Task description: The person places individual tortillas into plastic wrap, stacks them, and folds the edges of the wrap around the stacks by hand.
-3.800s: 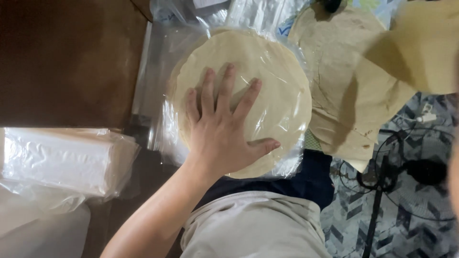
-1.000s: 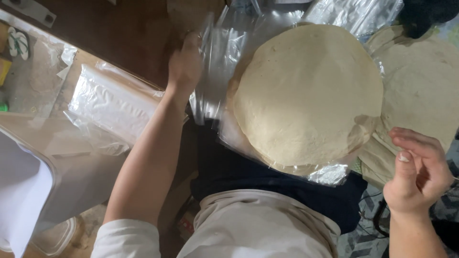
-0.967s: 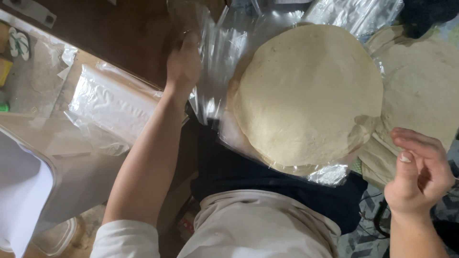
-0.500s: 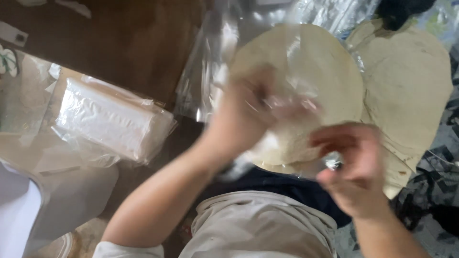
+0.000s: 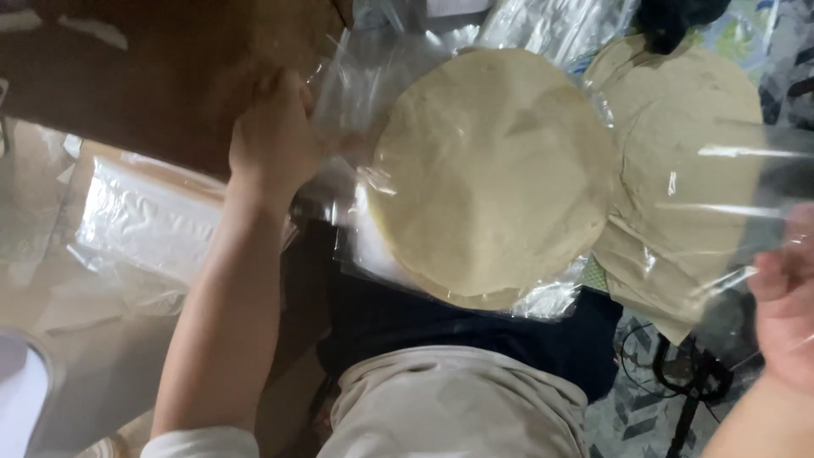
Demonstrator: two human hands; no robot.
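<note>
A round stack of pale flatbreads (image 5: pixel 496 174) lies on clear plastic sheets in the middle. A clear plastic sheet (image 5: pixel 704 195) is stretched over the stack from left to right. My left hand (image 5: pixel 273 140) grips its left edge beside the stack, over the dark brown surface. My right hand (image 5: pixel 784 297) holds the sheet's right edge at the frame's right border, blurred. More flatbreads (image 5: pixel 687 110) lie spread to the right, seen through the sheet.
A bundle of clear plastic bags (image 5: pixel 144 225) lies at the left. A dark brown surface (image 5: pixel 127 76) fills the upper left. Crumpled plastic (image 5: pixel 551 25) sits at the top. A patterned floor with a black stand (image 5: pixel 687 382) shows lower right.
Both hands were together over the stack half a second ago. They have since moved apart, left hand to the left, right hand to the right, spreading the clear sheet over the flatbreads.
</note>
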